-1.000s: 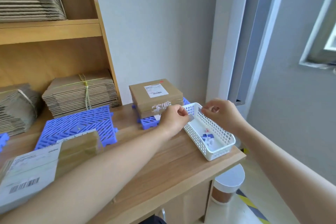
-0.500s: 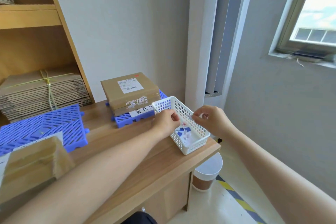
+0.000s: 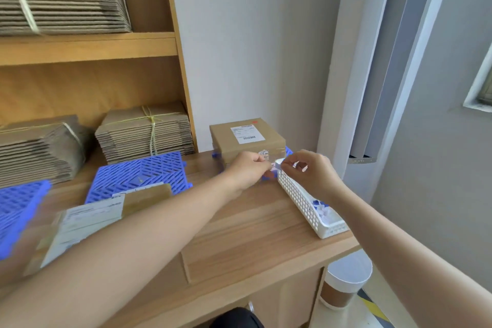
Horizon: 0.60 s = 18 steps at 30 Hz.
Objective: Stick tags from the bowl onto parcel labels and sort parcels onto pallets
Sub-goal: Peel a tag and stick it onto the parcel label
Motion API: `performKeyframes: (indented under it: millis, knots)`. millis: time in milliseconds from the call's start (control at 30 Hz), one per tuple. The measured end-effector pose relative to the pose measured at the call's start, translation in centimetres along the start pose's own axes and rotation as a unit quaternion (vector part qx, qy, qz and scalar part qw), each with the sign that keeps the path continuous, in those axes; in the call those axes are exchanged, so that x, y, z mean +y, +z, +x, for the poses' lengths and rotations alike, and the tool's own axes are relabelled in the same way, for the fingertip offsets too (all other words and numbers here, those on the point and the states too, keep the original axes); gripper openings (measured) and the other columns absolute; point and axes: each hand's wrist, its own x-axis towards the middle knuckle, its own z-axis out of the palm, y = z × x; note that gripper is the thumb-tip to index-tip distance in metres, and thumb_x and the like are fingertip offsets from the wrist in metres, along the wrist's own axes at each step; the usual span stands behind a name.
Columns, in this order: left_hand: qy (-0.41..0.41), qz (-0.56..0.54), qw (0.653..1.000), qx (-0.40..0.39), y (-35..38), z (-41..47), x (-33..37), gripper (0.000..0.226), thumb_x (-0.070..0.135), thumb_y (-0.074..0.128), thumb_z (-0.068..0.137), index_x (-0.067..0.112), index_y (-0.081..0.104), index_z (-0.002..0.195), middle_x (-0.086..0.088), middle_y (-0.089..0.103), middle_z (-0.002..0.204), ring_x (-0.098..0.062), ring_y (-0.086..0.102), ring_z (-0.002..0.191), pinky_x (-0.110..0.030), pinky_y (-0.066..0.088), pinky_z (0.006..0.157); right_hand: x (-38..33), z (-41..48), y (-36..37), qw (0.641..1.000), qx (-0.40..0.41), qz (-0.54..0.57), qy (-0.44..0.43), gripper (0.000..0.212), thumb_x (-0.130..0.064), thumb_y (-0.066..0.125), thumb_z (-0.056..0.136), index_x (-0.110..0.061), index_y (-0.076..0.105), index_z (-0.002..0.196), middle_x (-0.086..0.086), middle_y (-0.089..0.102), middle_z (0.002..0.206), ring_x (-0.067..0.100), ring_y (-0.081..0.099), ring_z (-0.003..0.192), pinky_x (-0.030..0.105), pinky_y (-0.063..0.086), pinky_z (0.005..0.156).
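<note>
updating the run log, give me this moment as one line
phase: tag prep | left hand: pinches tag | right hand: pinches tag | where: at basket far end | parcel: on blue pallet behind

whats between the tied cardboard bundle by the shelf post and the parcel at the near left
A blue pallet lies flat on the table between them, shown in the head view.

Head view, angled down, close over desk (image 3: 239, 234)
</note>
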Motion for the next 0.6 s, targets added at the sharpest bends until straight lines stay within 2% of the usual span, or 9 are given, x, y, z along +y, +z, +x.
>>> performKeyframes:
  millis: [67,133,233,367,533,600]
  knots:
    - [-0.029,-0.022,0.999,0.012,-3.3,-1.5,-0.1,0.018,0.029,0.061,0.093,0.017,0.072,0.086,0.001,0.078,0.088,-0.014,0.051,0.065,-0.022,0.036,0.053,-2.5,0.6,1.8,0.999,-0.002,0.021,-0.036,0.008,-0.016,0.071,0.089,-0.021,0.075,0.083,-0.014,0.069,0.080,0.006,0.056,0.067,0.017,0.044,0.068]
    - [-0.060,-0.052,0.997,0.007,-6.6,-3.1,-0.4,0.022,0.032,0.056,0.095,0.017,0.071,0.088,0.001,0.078,0.085,-0.017,0.053,0.070,-0.025,0.034,0.055,-5.2,1.0,3.7,0.997,-0.011,0.036,-0.074,0.009,-0.013,0.071,0.089,-0.019,0.076,0.084,-0.018,0.068,0.077,0.002,0.056,0.066,0.014,0.045,0.067]
    - [-0.087,-0.061,0.994,0.008,-11.1,-5.6,-1.3,0.028,0.038,0.052,0.098,0.019,0.071,0.092,0.005,0.077,0.081,-0.016,0.057,0.077,-0.028,0.035,0.061,-8.9,1.4,6.7,0.991,-0.027,0.048,-0.125,0.010,-0.017,0.071,0.088,-0.026,0.075,0.084,-0.013,0.071,0.076,0.005,0.062,0.068,0.022,0.051,0.069]
    - [-0.099,-0.098,0.990,0.036,-16.5,-8.4,-3.1,0.021,0.033,0.058,0.098,0.019,0.071,0.089,0.003,0.075,0.082,-0.011,0.058,0.061,-0.023,0.038,0.056,-13.5,1.4,10.0,0.980,-0.031,0.049,-0.191,0.008,-0.012,0.073,0.088,-0.018,0.078,0.089,-0.022,0.065,0.070,0.005,0.062,0.073,0.006,0.040,0.064]
    - [-0.104,-0.130,0.984,0.069,-21.6,-10.6,-6.0,0.016,0.032,0.064,0.095,0.017,0.072,0.093,-0.001,0.077,0.087,-0.010,0.056,0.058,-0.024,0.036,0.058,-17.5,1.6,13.9,0.964,-0.055,0.066,-0.250,0.006,-0.014,0.073,0.090,-0.015,0.078,0.091,-0.011,0.073,0.084,0.000,0.060,0.074,0.010,0.046,0.069]
    - [-0.107,-0.130,0.983,0.070,-22.7,-11.1,-6.7,0.019,0.032,0.064,0.095,0.015,0.072,0.095,-0.002,0.077,0.088,-0.010,0.056,0.060,-0.025,0.038,0.059,-18.4,1.4,14.8,0.962,-0.064,0.077,-0.254,0.006,-0.012,0.073,0.090,-0.013,0.078,0.092,-0.018,0.070,0.082,-0.007,0.060,0.073,0.007,0.044,0.069]
